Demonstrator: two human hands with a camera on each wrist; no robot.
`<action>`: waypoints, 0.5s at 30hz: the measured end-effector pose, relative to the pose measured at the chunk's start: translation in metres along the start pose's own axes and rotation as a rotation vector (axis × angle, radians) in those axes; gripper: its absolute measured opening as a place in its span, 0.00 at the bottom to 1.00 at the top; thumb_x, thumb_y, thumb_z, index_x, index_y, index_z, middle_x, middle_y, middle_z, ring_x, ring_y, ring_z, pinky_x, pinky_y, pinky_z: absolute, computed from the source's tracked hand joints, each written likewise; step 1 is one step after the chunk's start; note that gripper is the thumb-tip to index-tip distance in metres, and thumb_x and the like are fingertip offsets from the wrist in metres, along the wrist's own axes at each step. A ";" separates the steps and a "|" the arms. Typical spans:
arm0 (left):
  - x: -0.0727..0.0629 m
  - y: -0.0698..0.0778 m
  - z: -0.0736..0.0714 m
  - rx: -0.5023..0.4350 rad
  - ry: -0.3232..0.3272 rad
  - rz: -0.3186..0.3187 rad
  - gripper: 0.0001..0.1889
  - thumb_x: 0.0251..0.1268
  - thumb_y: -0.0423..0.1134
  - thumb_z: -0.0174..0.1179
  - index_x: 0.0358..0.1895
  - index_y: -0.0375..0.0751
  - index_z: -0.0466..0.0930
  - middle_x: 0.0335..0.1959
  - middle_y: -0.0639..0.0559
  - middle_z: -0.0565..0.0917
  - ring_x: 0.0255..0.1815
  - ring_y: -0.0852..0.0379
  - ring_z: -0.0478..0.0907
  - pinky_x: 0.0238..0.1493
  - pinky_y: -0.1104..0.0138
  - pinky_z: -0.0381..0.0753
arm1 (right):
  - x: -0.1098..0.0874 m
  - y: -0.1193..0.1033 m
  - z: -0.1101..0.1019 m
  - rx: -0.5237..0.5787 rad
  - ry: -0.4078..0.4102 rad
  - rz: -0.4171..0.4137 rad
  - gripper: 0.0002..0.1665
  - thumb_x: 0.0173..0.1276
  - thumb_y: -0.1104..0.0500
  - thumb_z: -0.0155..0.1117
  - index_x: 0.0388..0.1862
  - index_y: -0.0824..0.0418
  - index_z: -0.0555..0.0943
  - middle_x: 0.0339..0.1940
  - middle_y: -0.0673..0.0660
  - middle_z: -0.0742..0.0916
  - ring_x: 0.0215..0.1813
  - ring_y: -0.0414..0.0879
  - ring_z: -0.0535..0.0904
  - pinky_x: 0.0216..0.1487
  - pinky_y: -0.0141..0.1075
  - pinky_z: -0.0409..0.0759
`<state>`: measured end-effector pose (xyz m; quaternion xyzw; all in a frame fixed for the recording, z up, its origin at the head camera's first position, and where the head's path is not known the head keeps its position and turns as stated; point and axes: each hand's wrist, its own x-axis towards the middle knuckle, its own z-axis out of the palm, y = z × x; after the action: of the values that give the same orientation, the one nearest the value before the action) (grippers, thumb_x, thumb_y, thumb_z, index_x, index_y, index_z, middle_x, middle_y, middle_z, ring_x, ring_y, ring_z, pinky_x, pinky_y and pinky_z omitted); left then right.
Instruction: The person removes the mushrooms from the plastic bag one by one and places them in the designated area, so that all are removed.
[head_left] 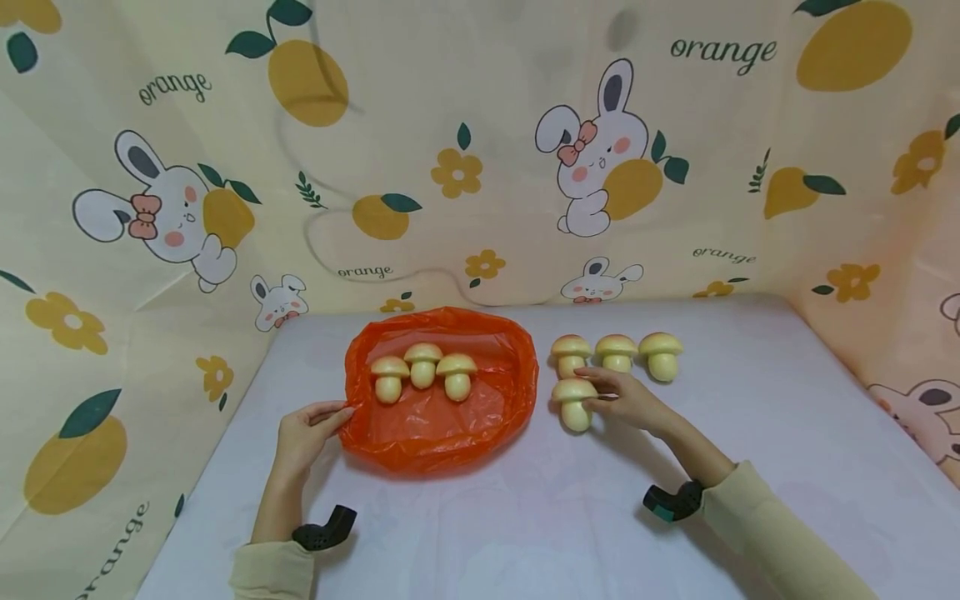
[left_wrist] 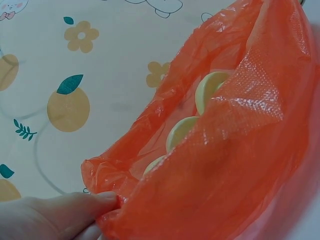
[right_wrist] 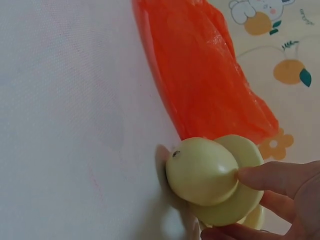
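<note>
A red plastic bag lies opened wide on the table, with three toy mushrooms standing together inside it. My left hand pinches the bag's left rim between thumb and fingers; the left wrist view shows the thumb on the folded plastic. To the right of the bag, my right hand grips a toy mushroom with a tan cap and pale stem. In the right wrist view that mushroom has its rounded stem end towards the camera, thumb at its side.
Three more toy mushrooms stand in a row behind my right hand: a left one, a middle one and a right one. A white cloth covers the table. Behind it hangs a patterned curtain with rabbits and oranges.
</note>
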<state>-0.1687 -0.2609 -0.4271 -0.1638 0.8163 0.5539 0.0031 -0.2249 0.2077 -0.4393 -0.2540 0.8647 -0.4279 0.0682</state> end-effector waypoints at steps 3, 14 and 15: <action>0.000 0.000 0.000 0.001 0.000 -0.003 0.25 0.63 0.47 0.64 0.56 0.31 0.78 0.37 0.58 0.89 0.32 0.75 0.80 0.42 0.82 0.81 | 0.001 0.001 0.001 -0.010 0.005 0.002 0.30 0.66 0.65 0.62 0.65 0.73 0.69 0.59 0.73 0.80 0.61 0.67 0.77 0.59 0.50 0.79; 0.000 -0.001 0.000 -0.004 -0.005 0.002 0.25 0.63 0.46 0.64 0.56 0.31 0.78 0.36 0.59 0.89 0.31 0.76 0.81 0.41 0.82 0.81 | 0.000 -0.005 -0.005 -0.031 0.022 0.013 0.30 0.65 0.63 0.64 0.64 0.73 0.70 0.60 0.74 0.80 0.61 0.69 0.76 0.59 0.60 0.77; 0.000 -0.001 0.000 -0.001 -0.004 0.004 0.25 0.63 0.46 0.63 0.56 0.31 0.78 0.36 0.59 0.89 0.31 0.76 0.81 0.41 0.82 0.81 | 0.000 -0.007 -0.006 -0.030 0.025 0.020 0.30 0.65 0.63 0.64 0.64 0.74 0.70 0.61 0.74 0.79 0.61 0.70 0.76 0.59 0.59 0.77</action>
<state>-0.1687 -0.2617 -0.4283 -0.1612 0.8163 0.5546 0.0035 -0.2241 0.2088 -0.4302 -0.2409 0.8742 -0.4176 0.0577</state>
